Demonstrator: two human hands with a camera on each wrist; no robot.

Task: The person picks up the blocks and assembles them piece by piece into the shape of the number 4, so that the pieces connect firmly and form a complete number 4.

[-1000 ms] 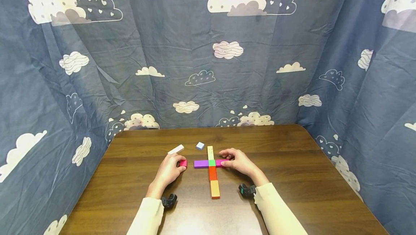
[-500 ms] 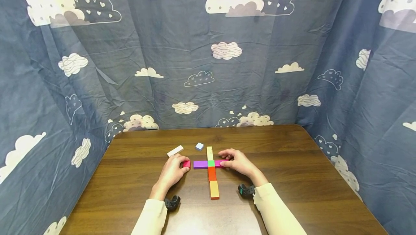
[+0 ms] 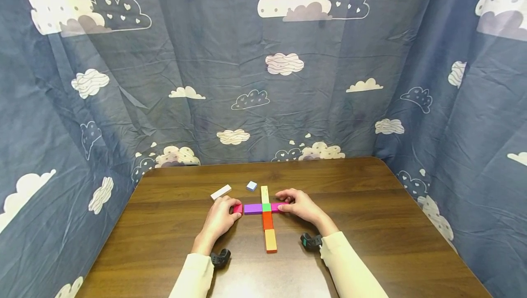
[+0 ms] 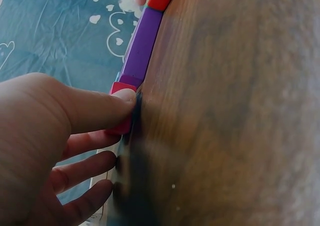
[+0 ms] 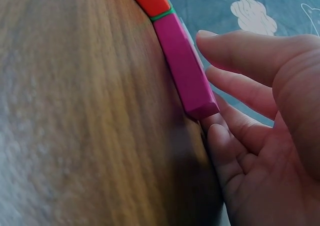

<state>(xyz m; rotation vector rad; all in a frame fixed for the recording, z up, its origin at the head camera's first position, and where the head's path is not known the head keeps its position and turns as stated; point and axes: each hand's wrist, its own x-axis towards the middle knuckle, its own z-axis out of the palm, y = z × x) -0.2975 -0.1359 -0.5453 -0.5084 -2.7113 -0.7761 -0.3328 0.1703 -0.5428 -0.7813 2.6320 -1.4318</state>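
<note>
My left hand (image 3: 218,219) pinches a small pinkish-red block (image 4: 122,123) between thumb and index finger. That block stands at the left end of a long purple block (image 3: 253,209), with a narrow gap in the head view. The purple block is part of a cross around a small green block (image 3: 266,207). A magenta block (image 5: 185,66) forms its right arm. Close above that one is my right hand (image 3: 303,207), fingers loosely bent and thumb apart from the block in the right wrist view. A pale yellow block (image 3: 265,194) points to the back; red (image 3: 267,221) and orange blocks (image 3: 270,240) extend frontward.
A white oblong block (image 3: 221,192) lies behind my left hand. A small light blue block (image 3: 251,186) is to its right. The brown wooden table (image 3: 350,183) is backed by a dark blue curtain (image 3: 197,119) with cloud prints.
My left hand has slid the pinkish-red block right, up near the purple block's left end, slowing in the last half second. The right hand has stayed by the magenta block.
</note>
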